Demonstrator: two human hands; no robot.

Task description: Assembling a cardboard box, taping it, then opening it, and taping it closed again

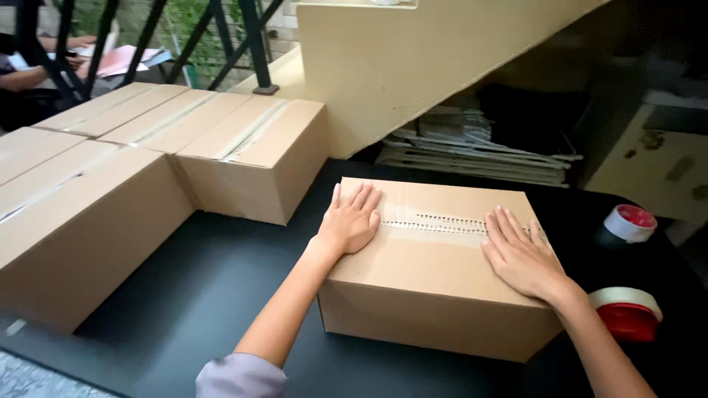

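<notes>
**Both palms flat on a taped carton**

Sitting on a black table, right of centre: a closed cardboard box, flaps down, with a strip of clear tape along the top seam. Long axis running left to right across the view, slightly turned so the right end lies a little nearer; one long side wall facing the camera, seam following the same line.

Pressing on the lid at the left end of the seam: the left hand, fingers spread and flat, grasping nothing. Matching it at the right end: the right hand, likewise open and flat, palm down on the tape, holding nothing.

By the look of things, far along: flaps shut, tape already across the top, wrinkled in the middle stretch between the hands. Possibly left: smoothing that stretch. Whether the tape runs down the end walls cannot be told from here.

Just right of the box, close to the right wrist: a tape roll on a red dispenser. Farther back on the right: a second tape roll with a red core. Left of the box, apart from it: a row of larger sealed cartons, taped along their tops. Behind, a cream stair wall, with flattened cardboard sheets stacked underneath. Far upper left: another person's arm behind a black railing.
</notes>
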